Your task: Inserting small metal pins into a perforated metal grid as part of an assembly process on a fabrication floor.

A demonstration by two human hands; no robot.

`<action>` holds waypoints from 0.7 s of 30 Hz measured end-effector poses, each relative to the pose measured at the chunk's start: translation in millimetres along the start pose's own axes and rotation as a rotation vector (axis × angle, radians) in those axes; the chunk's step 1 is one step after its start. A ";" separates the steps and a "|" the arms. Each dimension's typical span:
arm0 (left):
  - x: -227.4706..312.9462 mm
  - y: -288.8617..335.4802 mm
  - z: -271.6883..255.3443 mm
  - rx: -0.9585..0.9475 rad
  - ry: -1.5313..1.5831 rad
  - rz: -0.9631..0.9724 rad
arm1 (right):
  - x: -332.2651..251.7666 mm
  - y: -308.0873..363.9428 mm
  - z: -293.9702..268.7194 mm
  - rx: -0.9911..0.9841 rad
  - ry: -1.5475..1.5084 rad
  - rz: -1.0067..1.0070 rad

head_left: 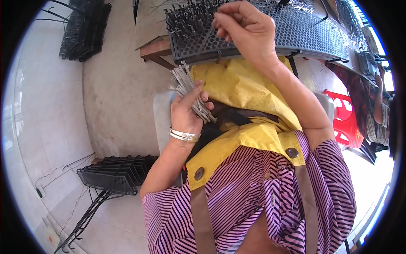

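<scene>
My left hand (pixel 185 111) is closed round a bundle of thin grey metal strips (pixel 182 80) with small holes at their ends. It is held beside the yellow apron on my lap. My right hand (pixel 250 36) is raised over a black perforated rack (pixel 270 31), thumb and forefinger pinched together. From that pinch a single thin metal strip (pixel 207 39) slants down toward the rack's holes, somewhat blurred. Many similar strips (pixel 190 21) stand upright in the left part of the rack. Whether the strip's lower end touches a hole I cannot tell.
A brown bench end (pixel 155 48) shows under the rack's left side. Black racks stand on the floor at lower left (pixel 114 173) and upper left (pixel 86 31). At right are a red plastic stool (pixel 344 118) and another person's arm (pixel 378 99) beside more strips.
</scene>
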State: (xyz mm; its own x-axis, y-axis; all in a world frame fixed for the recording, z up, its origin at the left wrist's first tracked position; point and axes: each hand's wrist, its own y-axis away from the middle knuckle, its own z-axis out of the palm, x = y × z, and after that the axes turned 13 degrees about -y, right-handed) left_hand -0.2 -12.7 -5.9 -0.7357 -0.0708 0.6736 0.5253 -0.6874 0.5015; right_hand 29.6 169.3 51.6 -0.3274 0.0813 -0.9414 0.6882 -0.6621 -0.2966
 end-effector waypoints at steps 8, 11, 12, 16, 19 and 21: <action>1.6 2.0 2.6 -0.037 -0.013 0.008 | 14.7 -10.5 6.5 -0.210 0.494 -0.718; 0.7 1.0 3.0 -0.024 -0.031 0.013 | 24.9 -11.9 5.9 -0.399 0.635 -0.737; 0.6 1.0 2.8 -0.017 -0.043 0.016 | 23.9 -10.1 7.7 -0.498 0.822 -0.657; 1.4 1.3 2.2 -0.021 -0.035 0.021 | 17.5 -6.4 16.3 -0.493 0.979 -0.511; 2.4 1.7 1.1 -0.024 -0.069 0.044 | 19.1 11.8 16.3 -0.383 0.718 -0.422; 1.4 1.3 2.9 -0.052 -0.059 0.056 | 21.4 27.3 14.4 -0.426 0.512 -0.167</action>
State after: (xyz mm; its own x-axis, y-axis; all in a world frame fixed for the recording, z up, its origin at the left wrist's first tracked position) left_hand 0.6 -11.7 -2.7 -0.6784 -0.0689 0.7314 0.5410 -0.7205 0.4339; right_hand 32.0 142.2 25.6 -0.1760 0.5683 -0.8038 0.8839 -0.2682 -0.3832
